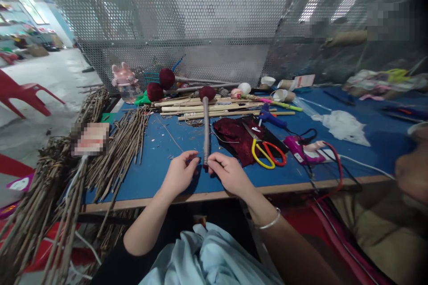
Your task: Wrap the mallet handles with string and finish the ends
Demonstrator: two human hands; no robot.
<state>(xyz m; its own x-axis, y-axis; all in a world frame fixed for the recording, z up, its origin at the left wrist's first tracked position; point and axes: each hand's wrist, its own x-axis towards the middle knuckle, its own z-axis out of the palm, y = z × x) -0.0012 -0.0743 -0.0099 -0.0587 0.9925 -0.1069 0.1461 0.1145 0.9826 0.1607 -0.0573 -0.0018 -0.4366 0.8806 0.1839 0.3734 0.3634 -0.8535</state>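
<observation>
A grey wrapped stick (206,131) lies lengthwise before me, with a dark red ball (207,93) on its far end. My right hand (227,170) is closed, thumb and finger pinching the stick's near end. Just left of that end, my left hand (181,171) is closed with curled fingers; what they hold is hidden. A thin brown strand (169,132) runs from the back of the table to this hand. Right of the stick lie dark red cloth (230,136) and scissors (264,151) with one yellow and one red handle.
Bundled twigs (117,151) cover the left side. Pale sticks (187,107) and two more red-balled sticks lie behind. At right are a blue glue gun (272,118), a purple power strip (307,150) with cables, and a plastic bag (344,127). A person's arm (413,164) shows far right.
</observation>
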